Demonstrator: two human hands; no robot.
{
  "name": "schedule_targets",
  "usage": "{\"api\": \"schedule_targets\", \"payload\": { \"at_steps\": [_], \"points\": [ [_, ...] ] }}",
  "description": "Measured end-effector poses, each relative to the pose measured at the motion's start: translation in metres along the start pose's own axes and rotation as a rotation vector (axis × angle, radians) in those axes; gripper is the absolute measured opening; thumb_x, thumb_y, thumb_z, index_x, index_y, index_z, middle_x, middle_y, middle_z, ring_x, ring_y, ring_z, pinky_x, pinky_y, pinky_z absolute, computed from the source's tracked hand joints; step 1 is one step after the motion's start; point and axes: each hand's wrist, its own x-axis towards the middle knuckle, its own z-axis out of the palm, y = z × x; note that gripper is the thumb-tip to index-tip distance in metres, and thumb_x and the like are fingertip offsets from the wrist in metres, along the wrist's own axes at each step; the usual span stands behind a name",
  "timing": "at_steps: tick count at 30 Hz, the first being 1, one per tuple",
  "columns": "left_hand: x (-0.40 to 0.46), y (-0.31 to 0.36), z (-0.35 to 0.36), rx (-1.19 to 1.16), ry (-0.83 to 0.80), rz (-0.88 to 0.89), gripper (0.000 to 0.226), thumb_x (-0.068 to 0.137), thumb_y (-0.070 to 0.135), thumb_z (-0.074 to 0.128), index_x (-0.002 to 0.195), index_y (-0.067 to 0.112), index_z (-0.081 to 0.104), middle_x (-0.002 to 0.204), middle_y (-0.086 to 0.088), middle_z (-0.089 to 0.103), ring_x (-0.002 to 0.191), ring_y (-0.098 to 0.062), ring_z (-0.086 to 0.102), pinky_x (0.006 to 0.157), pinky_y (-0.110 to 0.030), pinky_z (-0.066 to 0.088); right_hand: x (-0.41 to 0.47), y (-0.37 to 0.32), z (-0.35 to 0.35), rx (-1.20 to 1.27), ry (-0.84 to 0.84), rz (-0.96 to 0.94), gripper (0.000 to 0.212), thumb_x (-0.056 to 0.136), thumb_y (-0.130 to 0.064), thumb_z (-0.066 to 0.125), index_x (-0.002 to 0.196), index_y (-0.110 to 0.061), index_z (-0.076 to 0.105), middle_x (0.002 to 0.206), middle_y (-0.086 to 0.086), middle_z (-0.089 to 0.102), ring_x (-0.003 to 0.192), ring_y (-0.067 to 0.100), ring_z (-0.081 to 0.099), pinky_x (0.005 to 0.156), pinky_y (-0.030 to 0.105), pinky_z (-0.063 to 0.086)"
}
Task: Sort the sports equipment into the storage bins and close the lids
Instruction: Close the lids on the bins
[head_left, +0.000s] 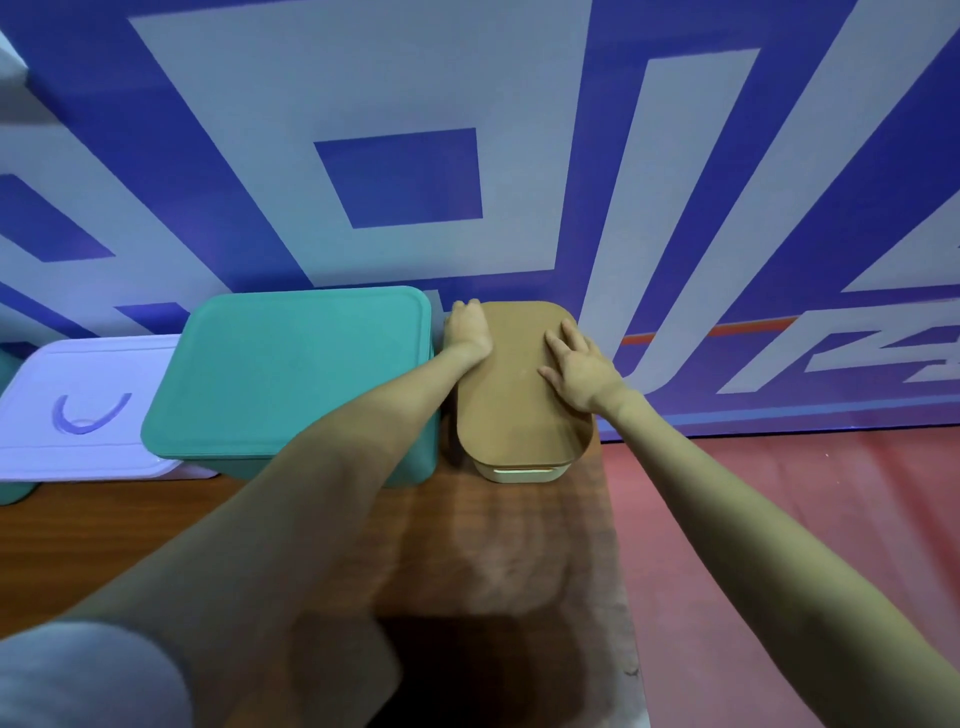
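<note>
A cream bin (522, 472) with a tan wooden lid (514, 400) stands at the right end of the wooden table (156, 525), against the wall. My right hand (579, 366) lies flat on the right side of the lid with fingers spread. My left hand (467, 327) rests on the lid's far left corner, its fingers bent over the edge. To the left sits a teal bin (415, 462) with its teal lid (291, 374) on. No sports equipment is visible outside the bins.
A white bin with a lid and a purple handle (88, 410) sits at the far left, beside another teal object (10, 493) at the frame edge. A blue and white banner wall (467, 156) stands behind the bins. Red floor (779, 519) lies right of the table.
</note>
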Motion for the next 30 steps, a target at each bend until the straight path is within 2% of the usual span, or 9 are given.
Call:
{"api": "schedule_targets", "payload": {
  "at_steps": [4, 7, 16, 22, 27, 30],
  "points": [
    [0.013, -0.003, 0.004, -0.079, 0.052, -0.071, 0.032, 0.093, -0.002, 0.032, 0.109, -0.003, 0.061, 0.117, -0.020, 0.059, 0.108, -0.035, 0.055, 0.083, -0.039, 0.042, 0.005, -0.001, 0.000, -0.030, 0.004, -0.012, 0.060, 0.099, -0.038, 0.041, 0.149, -0.012, 0.021, 0.158, 0.014, 0.008, 0.140, 0.036, 0.020, 0.112, 0.045, 0.028],
    [0.018, -0.005, 0.008, -0.145, 0.049, -0.122, 0.035, 0.093, -0.002, 0.033, 0.113, 0.000, 0.062, 0.121, -0.017, 0.059, 0.110, -0.033, 0.055, 0.090, -0.039, 0.045, 0.007, 0.000, 0.001, -0.039, 0.032, -0.024, 0.059, 0.098, -0.039, 0.043, 0.147, -0.010, 0.026, 0.156, 0.016, 0.013, 0.138, 0.038, 0.024, 0.112, 0.045, 0.029],
    [0.012, -0.005, 0.014, -0.390, 0.095, -0.278, 0.029, 0.098, 0.007, 0.041, 0.116, 0.004, 0.064, 0.119, -0.013, 0.062, 0.110, -0.029, 0.056, 0.088, -0.033, 0.045, 0.007, -0.003, -0.001, -0.098, 0.061, -0.038, 0.051, 0.096, -0.040, 0.045, 0.137, -0.011, 0.038, 0.148, 0.016, 0.025, 0.133, 0.039, 0.030, 0.107, 0.046, 0.034],
    [0.000, 0.000, 0.005, -0.267, 0.106, -0.209, 0.031, 0.098, 0.003, 0.040, 0.125, 0.003, 0.054, 0.125, -0.015, 0.058, 0.115, -0.030, 0.054, 0.089, -0.032, 0.043, 0.002, -0.007, 0.001, -0.095, 0.031, 0.007, 0.055, 0.100, -0.041, 0.038, 0.146, -0.013, 0.027, 0.156, 0.015, 0.014, 0.140, 0.037, 0.019, 0.110, 0.047, 0.028],
    [-0.031, 0.014, -0.003, -0.114, 0.098, -0.154, 0.038, 0.095, -0.003, 0.044, 0.133, 0.001, 0.042, 0.134, -0.021, 0.045, 0.122, -0.034, 0.047, 0.098, -0.034, 0.040, -0.004, -0.010, -0.005, -0.112, -0.048, 0.056, 0.060, 0.100, -0.042, 0.035, 0.151, -0.015, 0.015, 0.159, 0.010, 0.006, 0.143, 0.035, 0.013, 0.112, 0.050, 0.024],
    [-0.052, 0.007, -0.018, -0.136, 0.024, -0.094, 0.034, 0.090, 0.000, 0.051, 0.124, 0.003, 0.051, 0.128, -0.018, 0.051, 0.117, -0.033, 0.051, 0.093, -0.034, 0.043, -0.019, -0.016, -0.017, -0.075, -0.049, 0.072, 0.063, 0.098, -0.037, 0.043, 0.149, -0.010, 0.016, 0.156, 0.013, 0.015, 0.140, 0.035, 0.020, 0.108, 0.050, 0.028]
  ]
}}
